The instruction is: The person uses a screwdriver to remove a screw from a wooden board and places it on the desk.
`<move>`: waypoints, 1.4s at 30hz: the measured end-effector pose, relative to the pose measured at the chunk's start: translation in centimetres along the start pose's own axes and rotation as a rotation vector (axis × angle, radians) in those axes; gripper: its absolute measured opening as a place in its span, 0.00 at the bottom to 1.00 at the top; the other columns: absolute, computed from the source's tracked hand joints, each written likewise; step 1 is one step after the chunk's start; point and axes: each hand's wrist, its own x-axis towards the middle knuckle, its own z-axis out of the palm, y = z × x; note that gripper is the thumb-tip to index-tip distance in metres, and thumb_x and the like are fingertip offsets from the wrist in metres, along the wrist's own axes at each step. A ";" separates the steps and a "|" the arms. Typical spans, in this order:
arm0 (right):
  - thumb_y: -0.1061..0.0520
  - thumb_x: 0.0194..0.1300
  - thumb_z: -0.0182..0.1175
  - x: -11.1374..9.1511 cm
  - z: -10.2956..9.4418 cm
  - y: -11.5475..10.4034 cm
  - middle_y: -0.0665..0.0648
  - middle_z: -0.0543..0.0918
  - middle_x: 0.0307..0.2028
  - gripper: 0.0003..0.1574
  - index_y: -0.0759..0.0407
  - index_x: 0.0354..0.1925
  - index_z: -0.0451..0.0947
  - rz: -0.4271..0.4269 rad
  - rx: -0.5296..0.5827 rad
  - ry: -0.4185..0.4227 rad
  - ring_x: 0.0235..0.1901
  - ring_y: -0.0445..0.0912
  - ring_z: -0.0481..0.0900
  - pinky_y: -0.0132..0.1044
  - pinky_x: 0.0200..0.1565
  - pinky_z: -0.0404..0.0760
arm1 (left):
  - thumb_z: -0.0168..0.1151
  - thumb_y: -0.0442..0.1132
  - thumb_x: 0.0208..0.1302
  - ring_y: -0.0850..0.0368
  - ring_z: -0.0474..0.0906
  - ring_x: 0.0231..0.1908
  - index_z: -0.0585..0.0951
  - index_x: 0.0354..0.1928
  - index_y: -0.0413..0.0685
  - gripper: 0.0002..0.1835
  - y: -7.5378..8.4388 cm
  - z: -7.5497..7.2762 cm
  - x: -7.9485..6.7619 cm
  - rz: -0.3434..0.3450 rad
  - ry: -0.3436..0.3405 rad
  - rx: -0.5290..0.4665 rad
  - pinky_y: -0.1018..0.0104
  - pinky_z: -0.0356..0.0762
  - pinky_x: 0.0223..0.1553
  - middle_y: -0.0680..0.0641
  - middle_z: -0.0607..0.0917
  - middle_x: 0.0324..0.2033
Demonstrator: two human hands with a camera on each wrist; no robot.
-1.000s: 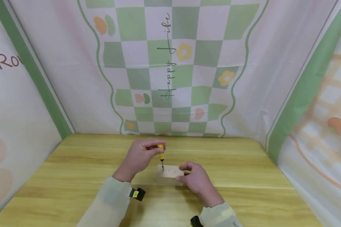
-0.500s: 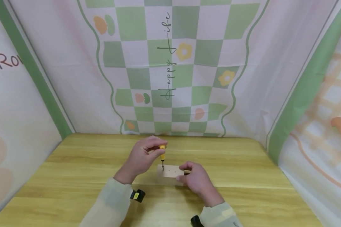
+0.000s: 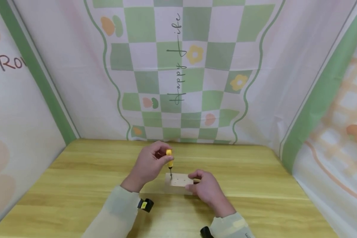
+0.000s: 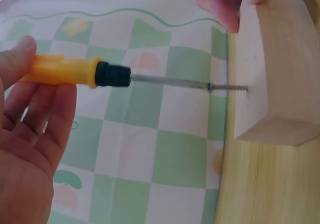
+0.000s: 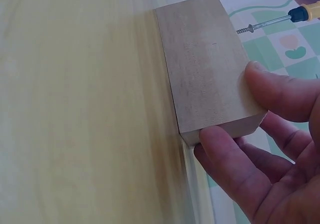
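My left hand (image 3: pixel 148 163) pinches the yellow handle of a screwdriver (image 4: pixel 65 70) from above, thumb on one side and fingers on the other. Its steel shaft points down onto the head of a screw (image 4: pixel 227 87), whose tip stands in the top of a pale wooden block (image 3: pixel 181 179). Most of the screw's thread shows above the wood. A few small dark holes dot the same face. At the block's right end, my right hand (image 3: pixel 206 188) grips it between thumb and fingers. In the right wrist view the block's long side (image 5: pixel 207 64) faces the camera.
The block rests on a yellow wood-grain table (image 3: pixel 77 185). Behind it hangs a curtain (image 3: pixel 193 79) with green and white checks, and more printed cloth closes in both sides. Black wrist cameras (image 3: pixel 145 205) sit by the sleeves.
The left fingers have shifted a little around the screwdriver handle, showing more of its top. The block and right hand keep their place; the whole head view has drifted slightly.
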 end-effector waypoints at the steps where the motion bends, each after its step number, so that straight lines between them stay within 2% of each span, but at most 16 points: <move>1: 0.60 0.54 0.75 0.0 0.0 0.0 0.60 0.79 0.55 0.21 0.58 0.47 0.83 -0.001 0.002 -0.001 0.44 0.50 0.81 0.40 0.34 0.83 | 0.70 0.32 0.62 0.58 0.76 0.27 0.86 0.45 0.49 0.10 -0.1 0.0 0.0 0.025 0.001 0.015 0.64 0.78 0.28 0.55 0.80 0.29; 3: 0.60 0.54 0.75 0.0 0.0 0.0 0.60 0.79 0.55 0.21 0.58 0.47 0.82 0.000 0.004 -0.005 0.44 0.50 0.81 0.40 0.35 0.83 | 0.70 0.32 0.63 0.58 0.75 0.28 0.87 0.47 0.48 0.11 -0.1 0.0 0.0 0.057 -0.015 0.027 0.64 0.78 0.29 0.54 0.78 0.29; 6: 0.60 0.54 0.75 -0.1 0.1 0.0 0.60 0.79 0.55 0.21 0.58 0.47 0.82 0.005 0.010 -0.008 0.43 0.50 0.81 0.40 0.35 0.83 | 0.68 0.31 0.65 0.57 0.77 0.32 0.87 0.51 0.46 0.13 -0.3 -0.3 -0.1 0.079 -0.078 -0.035 0.64 0.80 0.34 0.51 0.81 0.34; 9: 0.60 0.54 0.75 -0.1 0.1 0.0 0.59 0.80 0.55 0.21 0.58 0.47 0.82 0.011 0.014 -0.011 0.43 0.50 0.81 0.40 0.35 0.83 | 0.63 0.29 0.68 0.52 0.81 0.40 0.84 0.55 0.45 0.15 -0.5 -0.6 -0.4 0.042 -0.153 -0.155 0.61 0.82 0.41 0.48 0.85 0.43; 12: 0.61 0.54 0.75 0.0 0.1 0.0 0.59 0.80 0.54 0.21 0.58 0.47 0.82 0.015 0.017 -0.010 0.42 0.50 0.81 0.40 0.34 0.83 | 0.61 0.30 0.70 0.49 0.82 0.45 0.83 0.57 0.45 0.16 -0.7 -0.8 -0.7 -0.022 -0.181 -0.233 0.60 0.82 0.45 0.47 0.86 0.47; 15: 0.61 0.54 0.75 0.0 0.0 0.0 0.60 0.80 0.54 0.21 0.58 0.47 0.83 0.016 0.018 -0.009 0.42 0.50 0.80 0.40 0.34 0.83 | 0.64 0.32 0.68 0.52 0.84 0.45 0.85 0.55 0.47 0.15 -0.9 -0.6 -0.6 -0.071 -0.137 -0.228 0.59 0.82 0.45 0.50 0.87 0.44; 18: 0.61 0.53 0.75 0.0 -0.1 0.0 0.60 0.79 0.55 0.22 0.58 0.47 0.83 0.014 0.022 -0.012 0.44 0.50 0.80 0.40 0.34 0.83 | 0.68 0.33 0.64 0.55 0.85 0.38 0.87 0.51 0.48 0.13 -1.0 -0.2 -0.4 -0.074 -0.055 -0.183 0.59 0.84 0.40 0.52 0.88 0.38; 20: 0.61 0.54 0.75 0.0 -0.1 0.0 0.60 0.79 0.55 0.22 0.58 0.48 0.83 0.011 0.023 -0.014 0.45 0.50 0.80 0.40 0.34 0.83 | 0.70 0.32 0.62 0.56 0.82 0.33 0.88 0.50 0.48 0.14 -0.9 0.1 -0.3 -0.032 -0.004 -0.140 0.61 0.83 0.35 0.53 0.86 0.34; 23: 0.60 0.54 0.75 0.0 -0.1 0.0 0.59 0.79 0.55 0.22 0.58 0.48 0.82 0.008 0.024 -0.016 0.46 0.51 0.80 0.40 0.35 0.84 | 0.71 0.31 0.61 0.56 0.74 0.28 0.88 0.50 0.48 0.16 -0.9 0.4 -0.2 0.043 0.043 -0.064 0.67 0.76 0.28 0.53 0.78 0.28; 26: 0.60 0.54 0.75 0.0 0.0 0.0 0.59 0.79 0.55 0.21 0.58 0.48 0.82 0.005 0.021 -0.016 0.46 0.51 0.80 0.40 0.35 0.84 | 0.70 0.31 0.61 0.56 0.69 0.27 0.87 0.52 0.48 0.16 -0.9 0.4 -0.1 0.083 0.043 -0.027 0.69 0.72 0.27 0.53 0.72 0.26; 29: 0.59 0.54 0.75 0.1 0.0 0.1 0.59 0.79 0.55 0.22 0.58 0.48 0.82 0.004 0.012 -0.013 0.44 0.50 0.81 0.40 0.35 0.83 | 0.67 0.29 0.64 0.57 0.73 0.30 0.86 0.54 0.46 0.17 -0.9 0.1 -0.1 0.090 -0.012 -0.062 0.69 0.76 0.31 0.52 0.79 0.33; 32: 0.59 0.54 0.76 0.1 0.0 0.1 0.59 0.79 0.55 0.22 0.57 0.47 0.83 0.011 0.008 -0.007 0.43 0.50 0.80 0.40 0.35 0.83 | 0.62 0.27 0.68 0.55 0.77 0.32 0.83 0.59 0.46 0.18 -1.0 -0.4 -0.2 0.071 -0.094 -0.106 0.68 0.77 0.33 0.50 0.85 0.45; 34: 0.59 0.54 0.76 0.2 0.0 0.1 0.59 0.79 0.56 0.21 0.56 0.47 0.83 0.018 0.008 -0.004 0.44 0.50 0.80 0.40 0.35 0.83 | 0.60 0.27 0.70 0.54 0.79 0.35 0.82 0.60 0.47 0.19 -0.9 -0.5 -0.2 0.041 -0.123 -0.128 0.67 0.78 0.34 0.50 0.86 0.48; 36: 0.59 0.54 0.75 0.2 0.0 0.1 0.59 0.79 0.56 0.21 0.55 0.47 0.83 0.024 0.009 -0.001 0.44 0.50 0.80 0.40 0.35 0.83 | 0.62 0.29 0.69 0.53 0.81 0.33 0.83 0.59 0.49 0.19 -0.8 -0.5 -0.2 0.010 -0.110 -0.122 0.67 0.78 0.33 0.51 0.87 0.45; 39: 0.59 0.54 0.75 0.3 0.0 0.2 0.58 0.79 0.56 0.20 0.55 0.47 0.83 0.029 0.009 0.000 0.45 0.51 0.80 0.40 0.34 0.83 | 0.68 0.32 0.64 0.55 0.80 0.31 0.86 0.56 0.51 0.18 -0.7 -0.2 0.0 -0.008 -0.031 -0.097 0.66 0.79 0.30 0.53 0.87 0.37; 42: 0.59 0.55 0.75 0.3 0.0 0.2 0.58 0.79 0.55 0.20 0.55 0.47 0.83 0.029 0.009 0.000 0.45 0.51 0.80 0.40 0.35 0.83 | 0.72 0.34 0.60 0.57 0.75 0.27 0.86 0.54 0.50 0.19 -0.6 0.3 0.2 0.052 0.035 -0.023 0.67 0.76 0.26 0.54 0.85 0.33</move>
